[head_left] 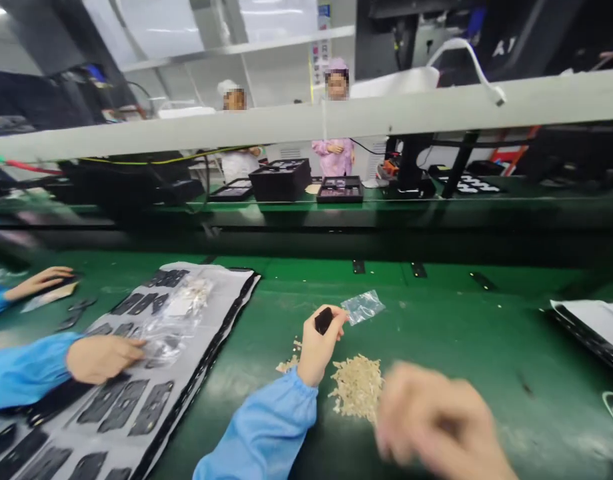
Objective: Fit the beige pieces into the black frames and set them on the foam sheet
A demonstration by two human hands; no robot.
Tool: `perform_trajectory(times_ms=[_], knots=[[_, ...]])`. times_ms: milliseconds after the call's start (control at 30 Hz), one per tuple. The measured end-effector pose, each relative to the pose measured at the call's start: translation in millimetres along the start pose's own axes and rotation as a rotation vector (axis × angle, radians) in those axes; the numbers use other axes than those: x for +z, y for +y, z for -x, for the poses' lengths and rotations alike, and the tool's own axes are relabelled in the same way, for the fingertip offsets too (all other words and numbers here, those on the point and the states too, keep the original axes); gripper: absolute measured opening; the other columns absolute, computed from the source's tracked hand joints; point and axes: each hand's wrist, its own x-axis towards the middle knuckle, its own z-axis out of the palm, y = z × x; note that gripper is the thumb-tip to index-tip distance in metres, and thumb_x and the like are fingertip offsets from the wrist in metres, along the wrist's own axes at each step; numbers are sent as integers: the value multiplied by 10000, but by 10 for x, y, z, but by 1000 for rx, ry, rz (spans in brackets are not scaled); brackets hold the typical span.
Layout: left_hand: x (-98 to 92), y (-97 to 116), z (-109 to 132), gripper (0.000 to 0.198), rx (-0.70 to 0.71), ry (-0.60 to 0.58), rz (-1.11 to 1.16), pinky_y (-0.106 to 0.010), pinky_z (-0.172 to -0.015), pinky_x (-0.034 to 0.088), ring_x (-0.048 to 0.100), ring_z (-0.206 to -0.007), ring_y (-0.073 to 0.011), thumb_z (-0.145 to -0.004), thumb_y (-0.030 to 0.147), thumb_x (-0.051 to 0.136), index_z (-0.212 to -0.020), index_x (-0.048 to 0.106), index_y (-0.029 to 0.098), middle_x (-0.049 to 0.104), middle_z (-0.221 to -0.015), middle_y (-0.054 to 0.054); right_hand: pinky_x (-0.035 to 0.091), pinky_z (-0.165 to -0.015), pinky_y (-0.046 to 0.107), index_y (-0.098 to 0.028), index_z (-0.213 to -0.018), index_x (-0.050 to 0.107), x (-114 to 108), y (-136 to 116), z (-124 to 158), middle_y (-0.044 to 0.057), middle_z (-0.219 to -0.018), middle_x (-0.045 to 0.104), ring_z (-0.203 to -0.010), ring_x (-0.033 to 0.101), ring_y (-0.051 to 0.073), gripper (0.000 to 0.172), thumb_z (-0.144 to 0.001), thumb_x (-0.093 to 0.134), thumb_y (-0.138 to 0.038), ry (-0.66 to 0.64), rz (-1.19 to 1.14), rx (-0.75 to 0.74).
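Observation:
My left hand (317, 343), in a blue sleeve, is closed around a small black part (323, 321). A small clear plastic bag (363, 307) lies at its fingertips; whether they pinch its edge is hard to see. Just right of my left wrist is a pile of small beige pieces (357, 387), and a few more beige bits (288, 365) lie on the other side of the wrist. Blurred by motion, my right hand (436, 420) is close to the camera at the pile's right edge. Its fingers look bent, but anything in them is hidden.
A co-worker's hand (103, 360) reaches over a pale sheet (213, 293) with rows of black parts and clear bags (173, 327). Farther left is another hand (41, 281). Several black pieces (481, 281) lie along the green table's back. A white-topped stack (593, 323) stands right.

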Motion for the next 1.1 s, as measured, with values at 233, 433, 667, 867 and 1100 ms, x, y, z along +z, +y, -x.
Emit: perform_trajectory(times_ms=[233,433,667,867,1100], knots=[[6,-402,139,168,-118,-136,-155,-203,-530,412,507,-554,-102,-780,312,598,-737,604,150,576,-637,5,523,-598,266,-204,-818,663,367,1007,-350,64,-839,612,-773,601,182,133,-847,548,-264,208,-6,159],[25,-394,156,154,-110,-139,-208,-217,-571,426,525,-597,-119,-773,271,581,-683,610,150,574,-626,4,529,-550,238,-209,-809,679,407,1060,-252,54,-808,610,-728,598,168,148,-854,544,-251,170,79,198],[22,-357,174,111,-103,-170,-224,-207,-544,400,502,-575,-111,-746,209,564,-655,590,152,547,-590,16,559,-504,243,-181,-780,688,359,1131,-285,55,-791,591,-661,596,161,153,-822,584,-285,73,-73,354],[37,-348,176,106,-122,-184,-220,-203,-544,390,485,-567,-103,-724,186,554,-626,577,155,536,-583,23,522,-515,227,-189,-776,675,350,1081,-278,42,-749,584,-641,568,145,137,-823,548,-208,56,96,213],[24,-362,171,97,-134,-180,-216,-204,-551,390,497,-566,-104,-718,187,557,-630,586,155,548,-583,28,538,-501,229,-177,-779,683,333,1113,-263,50,-766,577,-658,582,157,148,-820,557,-243,36,8,304]])
